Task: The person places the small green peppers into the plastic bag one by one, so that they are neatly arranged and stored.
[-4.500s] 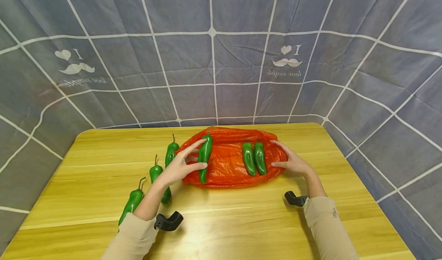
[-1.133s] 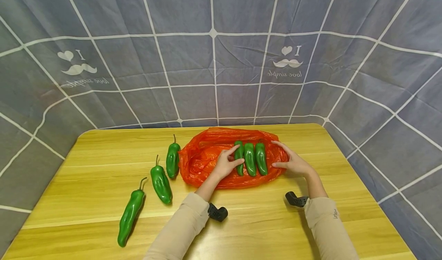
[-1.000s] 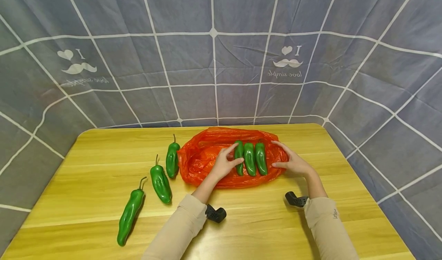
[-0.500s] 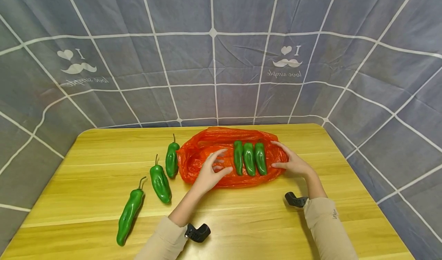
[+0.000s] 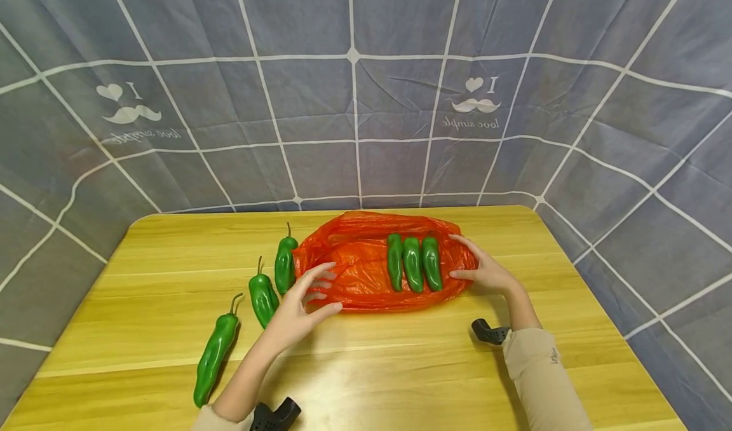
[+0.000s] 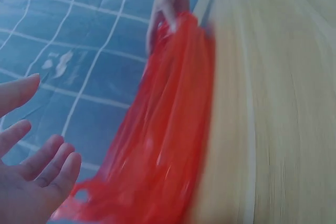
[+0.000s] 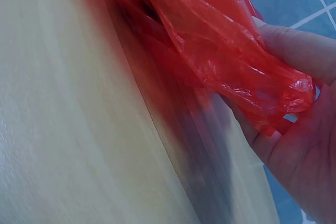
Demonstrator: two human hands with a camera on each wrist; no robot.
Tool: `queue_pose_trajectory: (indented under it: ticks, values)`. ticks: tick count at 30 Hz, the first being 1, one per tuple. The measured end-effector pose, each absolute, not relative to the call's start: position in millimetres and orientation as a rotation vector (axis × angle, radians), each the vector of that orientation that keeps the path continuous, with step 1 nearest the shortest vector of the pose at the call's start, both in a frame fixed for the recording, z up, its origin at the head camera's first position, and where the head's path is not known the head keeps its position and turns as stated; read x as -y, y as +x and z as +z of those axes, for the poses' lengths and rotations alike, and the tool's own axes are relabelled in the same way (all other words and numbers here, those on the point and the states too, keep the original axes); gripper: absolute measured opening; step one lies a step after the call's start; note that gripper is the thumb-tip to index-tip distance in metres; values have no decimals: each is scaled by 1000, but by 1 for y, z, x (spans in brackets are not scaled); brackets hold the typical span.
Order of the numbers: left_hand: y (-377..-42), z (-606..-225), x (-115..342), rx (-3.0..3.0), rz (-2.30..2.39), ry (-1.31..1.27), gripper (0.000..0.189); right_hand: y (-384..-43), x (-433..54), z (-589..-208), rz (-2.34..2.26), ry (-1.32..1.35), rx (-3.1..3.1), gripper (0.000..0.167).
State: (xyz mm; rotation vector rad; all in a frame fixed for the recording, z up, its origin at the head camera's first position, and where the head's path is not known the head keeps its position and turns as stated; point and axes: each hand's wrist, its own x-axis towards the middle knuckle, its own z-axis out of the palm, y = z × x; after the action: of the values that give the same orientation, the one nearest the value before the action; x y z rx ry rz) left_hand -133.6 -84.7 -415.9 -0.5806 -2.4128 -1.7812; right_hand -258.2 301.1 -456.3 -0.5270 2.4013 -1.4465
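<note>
A red plastic bag [image 5: 366, 266] lies spread with its mouth open at the back middle of the table. Three green peppers [image 5: 413, 264] rest side by side in its right half. My right hand [image 5: 485, 269] grips the bag's right end, and the right wrist view shows the red plastic [image 7: 220, 45] between thumb and fingers. My left hand [image 5: 294, 310] hovers at the bag's front left corner, fingers spread and holding nothing. Left of the bag lie three more peppers: a far one [image 5: 284, 266], a middle one [image 5: 263, 297] partly covered by the left hand, and a near one [image 5: 216, 358].
The wooden table [image 5: 400, 367] fills the lower view. Behind it and along the sides hangs a grey checked curtain [image 5: 320, 100] with white lines. A black wrist mount [image 5: 488, 331] sits by the right sleeve and another [image 5: 277, 415] by the left.
My left hand carried a pepper rightward in the bag, set it beside the other two and let go. It has since moved back left and nearer. The right hand has stayed put.
</note>
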Motion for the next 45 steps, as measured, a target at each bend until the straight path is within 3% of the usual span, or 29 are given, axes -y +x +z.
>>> queue_pose_trajectory:
  ticks: [10, 20, 45]
  values:
    - [-107, -412, 139, 2436, -1651, -527, 65, -259, -302, -457, -1449, -528, -2403, 80]
    - [-86, -423, 183, 2561, -1436, -265, 66, -259, -302, -455, -1463, -540, -2385, 80]
    - [-55, -452, 249, 2782, -1457, -69, 69, -258, -300, -451, -1462, -531, -2377, 81]
